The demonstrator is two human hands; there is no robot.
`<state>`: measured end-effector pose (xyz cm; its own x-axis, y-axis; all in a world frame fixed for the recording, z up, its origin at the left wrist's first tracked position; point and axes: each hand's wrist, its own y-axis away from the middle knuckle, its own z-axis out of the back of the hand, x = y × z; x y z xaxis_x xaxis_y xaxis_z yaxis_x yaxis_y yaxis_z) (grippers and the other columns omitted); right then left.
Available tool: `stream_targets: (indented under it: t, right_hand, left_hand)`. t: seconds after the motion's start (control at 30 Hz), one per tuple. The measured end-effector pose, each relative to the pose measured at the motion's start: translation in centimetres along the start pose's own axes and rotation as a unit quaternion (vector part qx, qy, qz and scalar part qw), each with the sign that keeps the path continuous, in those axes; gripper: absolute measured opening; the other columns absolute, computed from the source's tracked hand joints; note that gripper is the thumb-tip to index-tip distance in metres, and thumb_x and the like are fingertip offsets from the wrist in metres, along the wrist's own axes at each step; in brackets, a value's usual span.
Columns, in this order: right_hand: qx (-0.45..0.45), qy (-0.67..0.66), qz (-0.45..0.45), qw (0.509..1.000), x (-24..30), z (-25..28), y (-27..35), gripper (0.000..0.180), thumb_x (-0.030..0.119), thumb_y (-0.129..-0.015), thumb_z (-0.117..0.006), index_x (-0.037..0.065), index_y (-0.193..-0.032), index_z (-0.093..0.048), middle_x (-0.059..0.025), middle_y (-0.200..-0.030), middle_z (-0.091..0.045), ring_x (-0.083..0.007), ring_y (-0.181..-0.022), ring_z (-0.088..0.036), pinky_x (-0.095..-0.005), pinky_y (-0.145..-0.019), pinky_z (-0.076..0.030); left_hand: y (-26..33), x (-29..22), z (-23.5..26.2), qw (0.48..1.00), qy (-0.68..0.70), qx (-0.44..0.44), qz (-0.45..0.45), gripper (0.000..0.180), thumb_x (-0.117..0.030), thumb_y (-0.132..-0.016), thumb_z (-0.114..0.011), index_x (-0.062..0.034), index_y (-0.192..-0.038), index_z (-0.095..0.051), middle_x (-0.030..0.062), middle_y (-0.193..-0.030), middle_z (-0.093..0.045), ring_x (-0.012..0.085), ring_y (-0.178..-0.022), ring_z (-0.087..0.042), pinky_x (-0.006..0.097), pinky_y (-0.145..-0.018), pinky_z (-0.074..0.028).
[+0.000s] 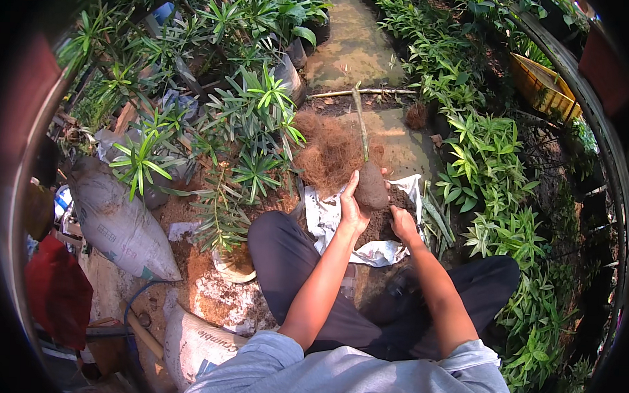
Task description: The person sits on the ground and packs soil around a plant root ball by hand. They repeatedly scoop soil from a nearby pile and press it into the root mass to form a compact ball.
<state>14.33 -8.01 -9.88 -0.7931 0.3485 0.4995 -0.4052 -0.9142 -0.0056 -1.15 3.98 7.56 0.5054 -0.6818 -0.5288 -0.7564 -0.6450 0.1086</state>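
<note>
My left hand (354, 210) is wrapped round a rounded lump of moist brown soil (372, 187), its fingertips showing at the lump's far side. A bare greenish plant stem (363, 125) rises from the top of the lump and points away from me. Just right of the lump, my right hand (403, 224) is closed with curled fingers; what they hold, if anything, is hidden. Beneath both hands a white plastic sack (321, 214) lies spread out with loose dark soil (379, 230) on it. A heap of brown coconut fibre (326, 152) sits beyond my left hand.
Potted leafy plants (251, 118) crowd the left, and a dense green row (499, 175) lines the right. A full white sack (120, 221) leans at left, with another sack (202, 345) nearer me. Cut green stems (437, 218) lie right of the soil. A thin stick (363, 93) crosses the path.
</note>
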Motion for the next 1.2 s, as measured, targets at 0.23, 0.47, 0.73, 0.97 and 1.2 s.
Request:
stream_targets:
  t: [0.23, 0.47, 0.73, 0.97, 1.2]
  right_hand:
    - [0.010, -0.459, -0.283, 0.842, -0.5, 3.2, -1.6, 0.065, 0.021, -0.084, -0.077, -0.001, -0.136, -0.045, -0.0124, -0.122, -0.064, -0.0261, -0.101, -0.064, -0.0424, -0.079, -0.053]
    - [-0.009, -0.696, -0.301, 0.652, 2.4, 6.4, -0.8, 0.053, 0.050, -0.097, -0.057, 0.014, -0.133, -0.049, -0.0070, -0.127, -0.055, -0.0172, -0.096, -0.058, -0.0291, -0.075, -0.049]
    - [0.012, -0.772, -0.236, 0.590, 0.4, 5.4, -1.7, 0.045, 0.053, -0.095, -0.060, 0.013, -0.115, -0.056, 0.0006, -0.091, -0.057, -0.0111, -0.069, -0.052, -0.0221, -0.053, -0.040]
    - [-0.028, -0.752, -0.271, 0.600, 1.7, 6.6, -1.3, 0.062, 0.066, -0.087, -0.062, 0.007, -0.105, -0.054, -0.0030, -0.087, -0.056, -0.0137, -0.072, -0.057, -0.0264, -0.051, -0.043]
    - [-0.105, -0.734, -0.305, 0.597, 3.5, 7.9, -0.8, 0.059, 0.057, -0.095, -0.054, 0.003, -0.119, -0.056, -0.0095, -0.095, -0.063, -0.0236, -0.085, -0.067, -0.0327, -0.056, -0.052]
  left_hand:
    - [0.1, 0.6, -0.5, 0.992, 0.114, 0.041, 0.035, 0.061, -0.056, -0.097, -0.037, -0.0061, -0.128, -0.054, 0.0148, -0.117, -0.063, 0.0291, -0.095, -0.066, 0.049, -0.083, -0.057]
    - [0.5, 1.2, -2.1, 0.993, 0.016, 0.071, 0.094, 0.058, -0.047, -0.099, -0.043, -0.0038, -0.138, -0.044, 0.0187, -0.133, -0.057, 0.0372, -0.113, -0.061, 0.056, -0.091, -0.055]
    - [0.5, 2.9, -1.2, 0.983, 0.121, 0.067, 0.118, 0.061, -0.058, -0.098, -0.044, -0.0075, -0.130, -0.052, 0.0119, -0.126, -0.061, 0.0329, -0.100, -0.066, 0.055, -0.092, -0.053]
    - [1.3, 3.6, -1.8, 0.992, -0.005, 0.024, 0.124, 0.046, -0.028, -0.091, -0.065, -0.0091, -0.130, -0.050, 0.0116, -0.120, -0.061, 0.0323, -0.102, -0.065, 0.056, -0.088, -0.056]
    - [0.5, 4.1, -0.6, 0.993, -0.090, 0.032, 0.071, 0.040, -0.016, -0.089, -0.068, -0.0017, -0.123, -0.053, 0.0094, -0.114, -0.062, 0.0245, -0.094, -0.067, 0.044, -0.077, -0.062]
